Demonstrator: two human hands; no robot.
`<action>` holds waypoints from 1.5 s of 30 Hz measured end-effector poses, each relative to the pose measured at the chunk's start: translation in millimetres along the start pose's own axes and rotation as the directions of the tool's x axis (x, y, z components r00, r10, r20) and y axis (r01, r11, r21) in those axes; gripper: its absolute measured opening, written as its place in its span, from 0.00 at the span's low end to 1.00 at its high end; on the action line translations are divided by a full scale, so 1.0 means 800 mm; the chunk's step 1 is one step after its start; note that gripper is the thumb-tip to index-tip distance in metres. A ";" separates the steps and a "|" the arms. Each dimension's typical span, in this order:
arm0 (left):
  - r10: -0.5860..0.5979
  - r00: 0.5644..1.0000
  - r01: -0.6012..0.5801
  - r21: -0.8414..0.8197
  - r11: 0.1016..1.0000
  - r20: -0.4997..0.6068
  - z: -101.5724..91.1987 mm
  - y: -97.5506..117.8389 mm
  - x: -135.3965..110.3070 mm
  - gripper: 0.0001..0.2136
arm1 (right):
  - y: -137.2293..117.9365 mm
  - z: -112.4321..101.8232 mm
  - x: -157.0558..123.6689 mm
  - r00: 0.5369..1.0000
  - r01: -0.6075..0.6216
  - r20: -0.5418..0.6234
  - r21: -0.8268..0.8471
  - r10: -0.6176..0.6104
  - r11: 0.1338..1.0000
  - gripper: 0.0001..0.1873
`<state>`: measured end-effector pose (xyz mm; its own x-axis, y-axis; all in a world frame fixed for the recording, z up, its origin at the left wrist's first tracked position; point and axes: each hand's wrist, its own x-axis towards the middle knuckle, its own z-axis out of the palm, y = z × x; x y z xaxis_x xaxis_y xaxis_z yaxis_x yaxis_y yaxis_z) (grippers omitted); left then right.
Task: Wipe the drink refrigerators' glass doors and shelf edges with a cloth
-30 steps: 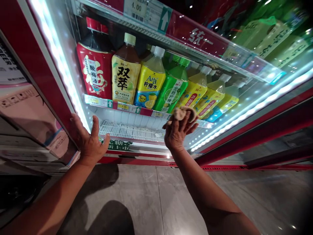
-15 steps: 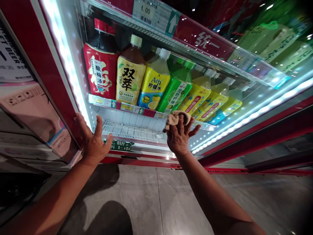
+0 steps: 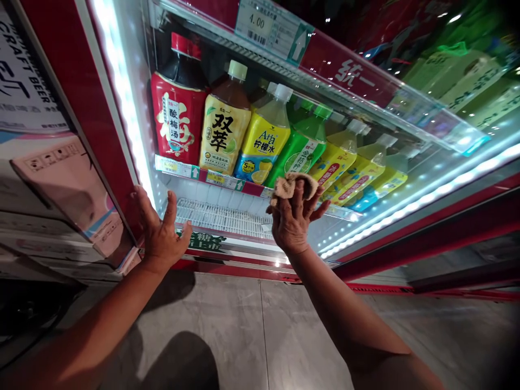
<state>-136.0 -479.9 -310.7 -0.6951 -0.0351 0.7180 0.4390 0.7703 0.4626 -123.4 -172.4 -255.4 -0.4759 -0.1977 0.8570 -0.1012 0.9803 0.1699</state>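
Observation:
My right hand [image 3: 293, 225] presses a crumpled beige cloth [image 3: 285, 188] against the price strip [image 3: 248, 186] along the lower shelf's front edge. That spot is just below a green drink bottle [image 3: 303, 149]. My left hand [image 3: 163, 230] is open, fingers spread, at the left side of the cooler's frame [image 3: 122, 200]; it holds nothing. On the shelf stand a red-labelled bottle [image 3: 179, 119], a pale yellow bottle [image 3: 225, 127], a yellow and blue bottle [image 3: 264, 143] and several more yellow ones [image 3: 335, 162] to the right.
A shelf with a 4.00 price tag [image 3: 255, 23] juts out above the bottles. Below lies a white wire rack [image 3: 227, 219]. Cartons [image 3: 69, 184] are stacked left of the cooler. Bright light strips [image 3: 426, 206] line both sides, and grey floor tiles [image 3: 235, 325] lie in front.
The view has shifted slightly, so the shelf and bottles appear farther right. My right hand with the cloth has moved a little left along the shelf edge. The left hand stays by the frame.

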 end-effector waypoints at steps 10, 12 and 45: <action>-0.004 1.000 0.004 0.029 1.000 0.006 0.005 -0.006 -0.003 0.52 | -0.014 -0.002 0.016 0.996 0.036 -0.084 0.038 -0.032 0.999 0.19; -0.030 0.999 0.030 0.005 1.000 0.015 0.006 -0.006 -0.004 0.51 | -0.013 -0.001 0.014 0.995 0.096 -0.026 0.029 -0.095 0.995 0.16; 0.041 0.999 -0.041 0.014 0.999 -0.009 -0.002 0.001 -0.002 0.49 | -0.096 0.000 0.070 0.922 0.386 0.021 0.020 -0.386 0.922 0.22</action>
<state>-133.7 -480.5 -310.9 -0.6711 -0.0092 0.7413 0.4592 0.7799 0.4254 -142.6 -258.7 -220.5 -0.4184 -0.5611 0.7142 -0.2941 0.8277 0.4779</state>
